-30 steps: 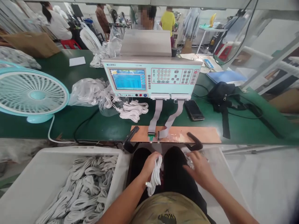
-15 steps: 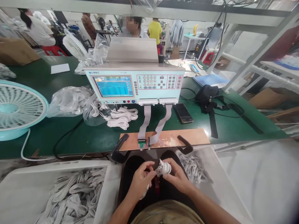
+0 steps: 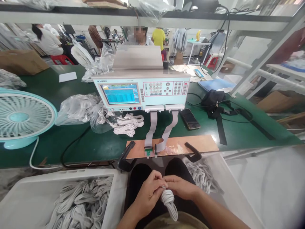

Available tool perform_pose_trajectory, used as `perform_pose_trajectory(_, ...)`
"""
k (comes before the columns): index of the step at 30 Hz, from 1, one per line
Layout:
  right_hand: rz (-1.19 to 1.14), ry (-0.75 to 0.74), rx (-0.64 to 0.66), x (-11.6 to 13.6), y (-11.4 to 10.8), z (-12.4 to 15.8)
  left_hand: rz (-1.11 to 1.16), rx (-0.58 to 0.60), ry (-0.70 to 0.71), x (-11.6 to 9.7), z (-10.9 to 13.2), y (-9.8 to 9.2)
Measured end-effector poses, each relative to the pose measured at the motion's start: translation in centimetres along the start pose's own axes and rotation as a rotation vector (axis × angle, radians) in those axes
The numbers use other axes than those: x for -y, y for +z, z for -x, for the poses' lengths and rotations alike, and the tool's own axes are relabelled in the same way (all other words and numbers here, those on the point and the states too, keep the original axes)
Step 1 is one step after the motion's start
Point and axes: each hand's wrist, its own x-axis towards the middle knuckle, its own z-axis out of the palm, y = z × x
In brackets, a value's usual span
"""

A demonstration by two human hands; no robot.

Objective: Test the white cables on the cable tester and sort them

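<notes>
A coiled white cable (image 3: 170, 205) is being held by two bare hands above the dark-trousered lap (image 3: 140, 173) of a seated worker. The bundle's top end is being pinched by the closed thumb and fingers of the left hand (image 3: 148, 193), while it is also being gripped by the bent fingers of the right hand (image 3: 183, 188); the fingertips are being brought together there, and the part being covered by them cannot be made out. The looped end is being left to hang toward the waist.

The lap is being flanked by a white bin (image 3: 22, 200) of cable coils (image 3: 81, 203) on the left and a second bin (image 3: 238, 197) of coils on the right. Ahead, an orange-brown board (image 3: 205, 142) is being held at the edge of a green table (image 3: 209, 136) by two black clamps (image 3: 194, 152). Grey ribbon cables (image 3: 150, 130) are being hung from an instrument (image 3: 164, 101) down to the board, with a phone (image 3: 190, 119) being kept just beside them.
</notes>
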Motion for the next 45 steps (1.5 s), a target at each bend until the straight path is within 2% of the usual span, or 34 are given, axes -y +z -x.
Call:
perform_pose_trajectory(3,0.077,-0.028,0.033,1.1,0.2,-0.8,-0.097,-0.125,0.061,1.6,0.0,0.1)
perform_pose_trajectory(6,0.118,-0.172,-0.135,1.7,0.8,-2.1,-0.114,-0.367,0.039,2.8,-0.3,0.3)
perform_pose_trajectory(9,0.137,-0.337,-0.334,1.5,1.3,-3.9,0.037,-0.563,-0.156,3.5,-0.9,0.8)
perform_pose_trajectory(12,0.205,-0.419,-0.473,1.0,1.4,-5.4,0.269,-0.634,-0.391,4.2,-1.4,1.3)
perform_pose_trajectory(14,0.227,-0.418,-0.539,0.8,1.4,-6.0,0.346,-0.663,-0.468,4.7,-1.5,1.5)
perform_pose_trajectory(19,0.132,-0.357,-0.601,1.0,1.7,-6.3,0.486,-0.689,-0.525,5.4,-1.6,1.4)
perform_pose_trajectory(23,0.096,-0.364,-0.62,1.4,2.1,-6.3,0.684,-0.697,-0.613,4.4,-2.5,1.2)
perform_pose_trajectory(26,0.097,-0.373,-0.63,1.5,2.1,-6.4,0.81,-0.66,-0.662,3.6,-2.9,1.1)
perform_pose_trajectory(28,0.121,-0.376,-0.633,1.6,2.0,-6.4,0.794,-0.637,-0.656,3.5,-3.0,1.2)
perform_pose_trajectory(31,0.12,-0.376,-0.63,1.6,2.2,-6.3,0.655,-0.617,-0.619,3.7,-2.8,1.1)
perform_pose_trajectory(37,-0.186,-0.276,-0.628,2.5,3.4,-6.3,0.551,-0.532,-0.528,3.6,-2.8,0.2)
perform_pose_trajectory(41,-0.26,-0.264,-0.667,2.9,3.8,-6.6,0.498,-0.593,-0.499,3.5,-3.1,-0.2)
perform_pose_trajectory(45,-0.257,-0.25,-0.639,2.5,3.5,-6.6,0.499,-0.702,-0.477,4.2,-3.1,0.0)
